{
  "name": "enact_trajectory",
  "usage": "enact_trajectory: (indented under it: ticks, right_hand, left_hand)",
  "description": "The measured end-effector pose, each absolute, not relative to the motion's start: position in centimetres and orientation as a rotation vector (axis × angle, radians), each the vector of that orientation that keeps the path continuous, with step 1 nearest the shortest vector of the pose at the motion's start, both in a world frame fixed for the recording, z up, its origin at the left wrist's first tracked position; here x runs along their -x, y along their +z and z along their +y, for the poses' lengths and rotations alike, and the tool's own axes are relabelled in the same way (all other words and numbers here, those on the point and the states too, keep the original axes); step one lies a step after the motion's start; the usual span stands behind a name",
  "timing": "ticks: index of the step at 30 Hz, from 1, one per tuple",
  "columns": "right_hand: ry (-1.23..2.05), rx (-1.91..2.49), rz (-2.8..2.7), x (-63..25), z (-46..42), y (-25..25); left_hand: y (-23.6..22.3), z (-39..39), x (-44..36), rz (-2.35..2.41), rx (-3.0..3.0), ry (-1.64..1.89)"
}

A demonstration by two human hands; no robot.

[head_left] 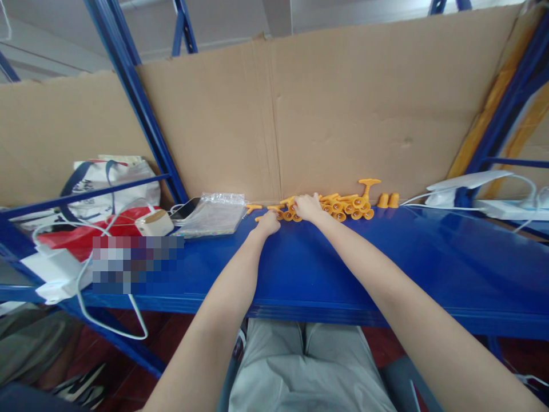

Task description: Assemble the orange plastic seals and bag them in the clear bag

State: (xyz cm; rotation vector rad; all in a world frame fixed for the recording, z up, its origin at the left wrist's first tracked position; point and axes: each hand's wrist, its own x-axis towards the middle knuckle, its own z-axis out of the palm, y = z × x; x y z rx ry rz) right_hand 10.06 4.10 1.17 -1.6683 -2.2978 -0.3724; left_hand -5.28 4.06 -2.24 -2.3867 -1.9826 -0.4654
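Observation:
A row of orange plastic T-handled pieces [343,209] is stacked against the cardboard at the back of the blue shelf, round cup-like ends facing me. My right hand [307,207] reaches over the left part of this stack, its fingers bent down onto a piece and partly hidden. Just left of it, my left hand [269,223] is closed, with an orange T-handled piece showing at its fingers. Another loose orange piece [254,207] lies beyond the left hand. On the stack's right end, one T-handled piece [369,187] with a ribbed shaft stands upright.
Two orange cups [388,200] stand right of the stack. A clear plastic bag [217,214] and a phone [186,209] lie to the left. White chargers and cables [58,272] crowd the left end; a power strip [506,209] lies at right. Cardboard [334,103] closes the back.

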Motion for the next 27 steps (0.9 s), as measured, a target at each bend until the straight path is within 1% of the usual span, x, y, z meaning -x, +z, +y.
enact_trajectory:
  ticks: [9, 18, 27]
  right_hand:
    - [-0.471, 1.604, -2.329, -9.8, 4.0, 1.1]
    - [-0.484, 1.591, -2.356, -8.3, 3.5, 1.8]
    - [-0.292, 1.591, -2.403, -6.7, 4.0, 0.6]
  left_hand:
    - [-2.8, 4.7, 5.7, -1.837, 2.456, -0.494]
    - [-3.3, 5.1, 6.3, -1.883, 2.413, -0.549]
    - [-2.8, 4.5, 6.2, -2.165, 2.259, -0.523]
